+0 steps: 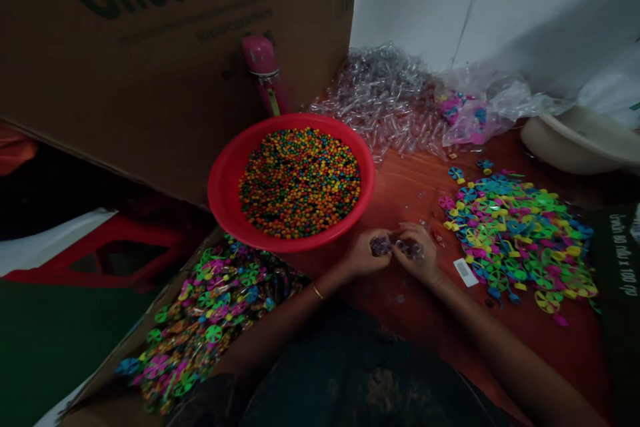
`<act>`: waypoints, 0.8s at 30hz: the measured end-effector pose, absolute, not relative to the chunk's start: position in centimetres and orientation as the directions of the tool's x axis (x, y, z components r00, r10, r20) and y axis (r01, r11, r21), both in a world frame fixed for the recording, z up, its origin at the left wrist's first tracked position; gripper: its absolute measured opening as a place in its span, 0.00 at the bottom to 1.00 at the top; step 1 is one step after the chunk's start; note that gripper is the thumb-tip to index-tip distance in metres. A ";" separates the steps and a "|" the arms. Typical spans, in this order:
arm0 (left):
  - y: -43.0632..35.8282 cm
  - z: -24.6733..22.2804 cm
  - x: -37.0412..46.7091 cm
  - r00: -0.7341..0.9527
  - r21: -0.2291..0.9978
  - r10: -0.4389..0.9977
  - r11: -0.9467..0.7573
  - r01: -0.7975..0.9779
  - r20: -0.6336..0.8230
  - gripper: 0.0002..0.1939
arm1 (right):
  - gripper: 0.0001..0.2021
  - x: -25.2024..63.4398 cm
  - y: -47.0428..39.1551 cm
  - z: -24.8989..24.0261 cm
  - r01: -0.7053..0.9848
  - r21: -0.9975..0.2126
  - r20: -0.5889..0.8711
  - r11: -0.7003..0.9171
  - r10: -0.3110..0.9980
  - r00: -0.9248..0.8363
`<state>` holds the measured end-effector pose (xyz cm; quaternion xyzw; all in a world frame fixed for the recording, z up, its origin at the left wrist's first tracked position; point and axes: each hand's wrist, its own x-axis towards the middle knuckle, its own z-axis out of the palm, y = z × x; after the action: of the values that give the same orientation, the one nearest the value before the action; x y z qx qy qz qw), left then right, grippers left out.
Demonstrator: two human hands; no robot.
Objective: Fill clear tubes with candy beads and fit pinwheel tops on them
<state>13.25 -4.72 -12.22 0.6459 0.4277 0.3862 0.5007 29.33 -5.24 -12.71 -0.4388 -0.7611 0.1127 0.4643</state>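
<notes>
My left hand [361, 255] is closed around a bunch of small clear plastic tubes [381, 246], their ends showing between thumb and fingers. Close beside it, my right hand [425, 259] grips another bunch of the same tubes [413, 250]. Both hands meet over the reddish table, just right of a red basin [219, 180]. Small multicoloured candy balls [303, 183] fill much of that basin. Behind the hands, a heap of loose clear tubes [395, 93] lies against the wall.
Colourful plastic fan pieces [520, 233] are piled at right, near a white label [466, 272]. A pale basin [575, 143] stands behind them. At lower left, a carton holds candy-filled tubes with fan tops [215, 307]. A large cardboard box [165, 80] with a pink-handled object [261, 57] stands behind.
</notes>
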 end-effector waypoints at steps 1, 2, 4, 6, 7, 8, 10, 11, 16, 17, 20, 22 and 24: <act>-4.8 -12.1 13.1 0.341 0.982 0.939 -0.091 0.165 0.030 0.18 | 0.07 29.4 -5.5 -12.8 0.565 -0.570 0.598 0.596 0.773 -0.212; -4.9 -11.9 13.0 0.342 0.985 0.940 -0.048 0.163 -0.011 0.19 | 0.07 29.4 -5.6 -12.9 0.570 -0.569 0.587 0.593 0.778 -0.223; -4.8 -11.5 12.9 0.326 0.986 0.942 0.025 0.164 -0.078 0.19 | 0.07 29.3 -5.6 -13.0 0.583 -0.586 0.553 0.564 0.803 -0.222; -4.5 -11.3 12.9 0.312 0.984 0.944 0.060 0.171 -0.111 0.17 | 0.08 29.1 -5.3 -12.9 0.594 -0.615 0.508 0.518 0.837 -0.204; -4.4 -11.3 12.8 0.315 0.983 0.942 0.068 0.173 -0.120 0.16 | 0.08 29.0 -5.2 -12.8 0.592 -0.635 0.484 0.496 0.853 -0.195; -4.2 -11.3 12.9 0.321 0.982 0.938 0.074 0.174 -0.128 0.16 | 0.08 28.9 -5.0 -12.8 0.583 -0.660 0.458 0.474 0.869 -0.188; -4.1 -11.3 12.9 0.333 0.981 0.933 0.079 0.178 -0.136 0.16 | 0.07 28.6 -5.0 -12.7 0.545 -0.723 0.412 0.426 0.898 -0.155; -4.1 -11.3 12.9 0.336 0.980 0.932 0.080 0.181 -0.138 0.17 | 0.06 28.5 -5.0 -12.6 0.519 -0.755 0.394 0.400 0.910 -0.128; -5.8 -10.7 11.9 0.334 0.967 0.940 -0.020 0.253 -0.068 0.22 | 0.09 28.5 -5.9 -12.8 0.477 -0.835 0.287 0.274 0.957 -0.049; -6.5 -10.4 11.3 0.355 0.958 0.934 -0.074 0.275 -0.030 0.22 | 0.10 28.7 -5.9 -12.9 0.480 -0.842 0.244 0.245 0.968 -0.065; -9.0 -8.5 8.7 0.423 0.923 0.901 -0.241 0.301 0.098 0.13 | 0.13 28.9 -5.3 -12.1 0.431 -0.895 0.113 0.118 0.993 -0.037; -10.9 -6.4 5.9 0.381 0.920 0.915 -0.260 0.293 0.137 0.06 | 0.14 28.7 -4.3 -10.6 0.326 -0.945 0.031 0.019 0.999 0.030; -12.4 -3.8 2.4 0.179 0.945 0.982 -0.115 0.307 0.061 0.05 | 0.13 28.2 -2.7 -8.3 0.166 -0.985 -0.053 -0.053 0.999 0.008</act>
<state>2.38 -12.44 -3.76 0.6356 0.5072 0.3918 0.4304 28.18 -2.67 -8.32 -0.5539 -0.5255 0.4690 0.4440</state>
